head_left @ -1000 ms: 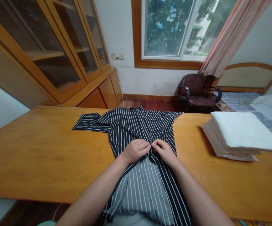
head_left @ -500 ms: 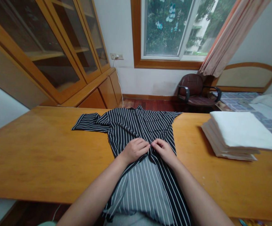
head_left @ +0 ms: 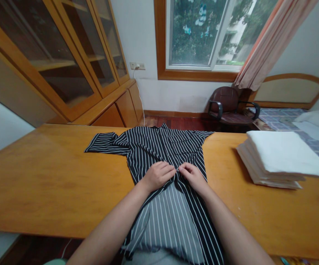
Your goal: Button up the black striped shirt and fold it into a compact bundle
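A black shirt with white stripes lies spread on the table, collar at the far side and one sleeve out to the left. Its upper front is together, while the lower front parts and shows the greyish inside of the back. My left hand pinches the front edge at the middle of the shirt. Close against it, my right hand pinches the opposite edge, fingertips almost meeting the left ones. A tiny pale spot shows between the fingertips, perhaps a button; it is too small to tell.
The wooden table spans the view. On its right stands a stack of white folded cloth or padding. Beyond are a glass-door cabinet, a dark red armchair, a window and a bed.
Both hands stay at the same place on the shirt front. The fingertips shift very slightly, and a small pale spot between them shows more clearly.
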Demonstrator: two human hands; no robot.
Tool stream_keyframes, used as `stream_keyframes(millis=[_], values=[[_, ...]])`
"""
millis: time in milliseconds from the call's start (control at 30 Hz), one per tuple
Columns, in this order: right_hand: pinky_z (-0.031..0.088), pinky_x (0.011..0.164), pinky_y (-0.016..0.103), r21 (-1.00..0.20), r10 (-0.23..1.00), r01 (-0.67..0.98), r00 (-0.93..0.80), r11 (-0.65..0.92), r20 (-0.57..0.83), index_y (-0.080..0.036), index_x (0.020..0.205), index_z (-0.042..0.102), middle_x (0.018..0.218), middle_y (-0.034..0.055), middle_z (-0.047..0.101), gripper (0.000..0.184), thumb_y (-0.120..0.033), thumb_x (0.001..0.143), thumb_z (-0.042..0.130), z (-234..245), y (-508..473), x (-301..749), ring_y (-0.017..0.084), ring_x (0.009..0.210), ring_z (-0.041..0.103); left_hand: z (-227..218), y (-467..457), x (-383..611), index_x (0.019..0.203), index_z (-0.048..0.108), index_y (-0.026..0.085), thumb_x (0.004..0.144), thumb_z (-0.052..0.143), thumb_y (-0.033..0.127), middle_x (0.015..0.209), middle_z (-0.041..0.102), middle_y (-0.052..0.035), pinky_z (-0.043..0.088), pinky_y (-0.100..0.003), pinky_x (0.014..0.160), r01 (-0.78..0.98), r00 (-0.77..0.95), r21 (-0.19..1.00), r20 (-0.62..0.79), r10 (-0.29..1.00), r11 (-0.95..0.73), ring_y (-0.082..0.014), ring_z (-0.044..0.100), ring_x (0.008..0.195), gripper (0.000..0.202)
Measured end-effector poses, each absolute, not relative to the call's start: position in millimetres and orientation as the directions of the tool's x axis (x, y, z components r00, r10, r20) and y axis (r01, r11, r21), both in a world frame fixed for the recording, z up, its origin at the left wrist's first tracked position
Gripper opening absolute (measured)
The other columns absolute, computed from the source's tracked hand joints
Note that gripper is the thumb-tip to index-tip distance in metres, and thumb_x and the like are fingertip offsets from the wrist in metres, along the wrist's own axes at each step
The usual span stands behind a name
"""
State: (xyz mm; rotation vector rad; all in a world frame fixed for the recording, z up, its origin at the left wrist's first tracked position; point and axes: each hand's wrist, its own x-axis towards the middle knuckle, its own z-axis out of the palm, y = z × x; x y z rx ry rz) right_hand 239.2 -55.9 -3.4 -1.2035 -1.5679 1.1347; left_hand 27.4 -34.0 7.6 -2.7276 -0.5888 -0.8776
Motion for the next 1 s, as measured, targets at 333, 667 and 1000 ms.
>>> stream_keyframes(millis=[333, 667, 1000], values=[[0.042, 0.059, 0.024, -0.964, 0.979, 0.23, -0.182, 0.135, 0.094, -0.02, 0.082, 0.062, 0.071, -0.0015, 0.058, 0.027, -0.046, 0.09, 0.056, -4, -56, 238, 0.014, 0.065, 0.053, 7, -34, 27, 0.106, 0.062, 0.018, 0.098, 0.048, 0.017, 0.099, 0.068, -0.007, 0.05, -0.032, 0.074, 0.454, 0.705, -0.021, 0.619, 0.345, -0.891, -0.0178, 0.061, 0.084, 0.016], [0.043, 0.063, 0.026, -0.947, 0.978, 0.272, -0.16, 0.171, 0.131, -0.021, 0.087, 0.064, 0.074, -0.0006, 0.061, 0.023, -0.042, 0.089, 0.059, -5, -56, 237, 0.015, 0.068, 0.055, 2, -30, 27, 0.109, 0.06, 0.018, 0.095, 0.05, 0.015, 0.099, 0.065, -0.0068, 0.052, -0.034, 0.081, 0.518, 0.546, 0.243, 0.644, 0.536, -0.82, -0.0196, 0.062, 0.092, 0.018], [0.048, 0.073, 0.032, -0.859, 0.967, 0.447, -0.079, 0.25, 0.24, -0.021, 0.089, 0.066, 0.087, 0.0048, 0.069, 0.019, -0.036, 0.091, 0.055, -7, -55, 243, 0.02, 0.078, 0.062, -10, -12, 12, 0.097, 0.062, 0.017, 0.094, 0.052, 0.019, 0.093, 0.063, -0.0042, 0.053, -0.037, 0.082, 0.648, 0.403, 0.463, 0.466, 0.788, -0.605, -0.0194, 0.062, 0.088, 0.011]])
